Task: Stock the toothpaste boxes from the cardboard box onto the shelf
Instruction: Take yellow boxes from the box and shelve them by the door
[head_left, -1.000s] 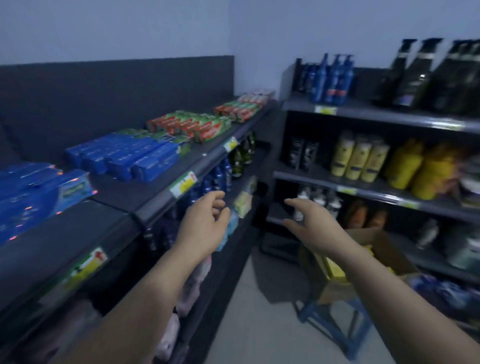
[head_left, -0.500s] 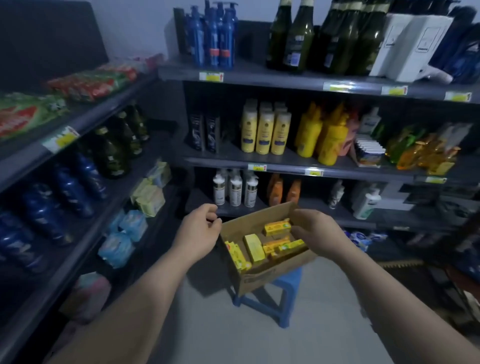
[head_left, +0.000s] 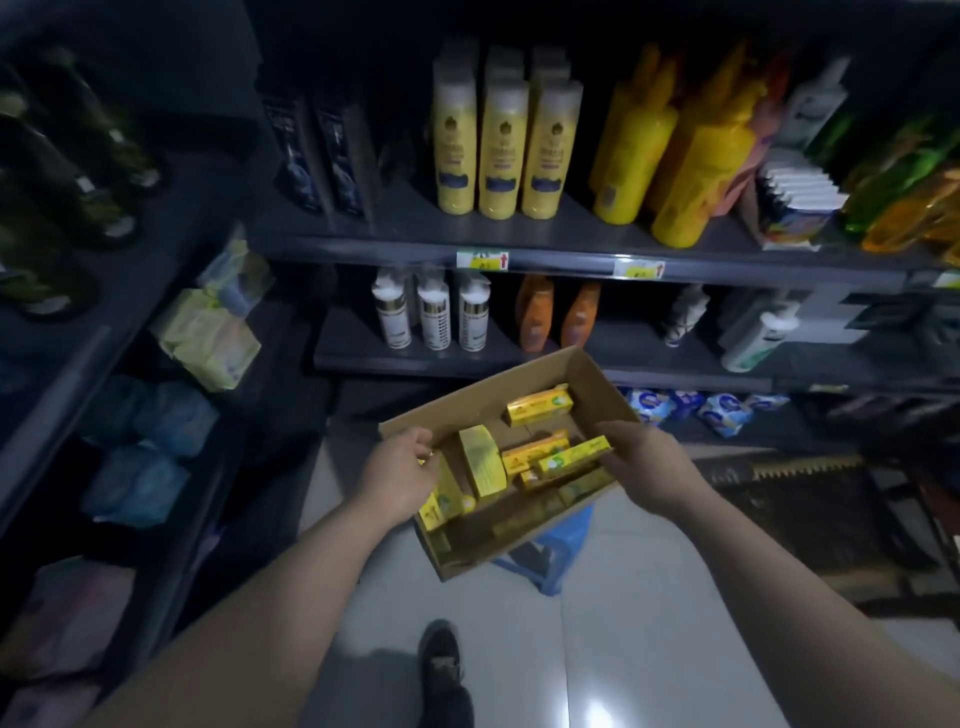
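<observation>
The left forearm (head_left: 270, 597) and right forearm (head_left: 753, 561), both bare, reach forward and down from the lower corners of the view, drawing closer toward the hands. The left hand (head_left: 397, 480) shows its back, fingers (head_left: 422, 448) curled downward; whether they hold anything is hidden. The right hand (head_left: 641, 460) has its thumb uppermost and points left, its grip unclear. Below, one foot wears a dark shoe (head_left: 440, 657).

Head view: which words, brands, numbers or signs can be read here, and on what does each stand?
None reads clearly.
Too small: price tags on the shelf edge; only a red arrow shows.
Blurred: print on the toothpaste boxes in the cardboard box.
Blurred: labels on the cream bottles and white bottles.
</observation>
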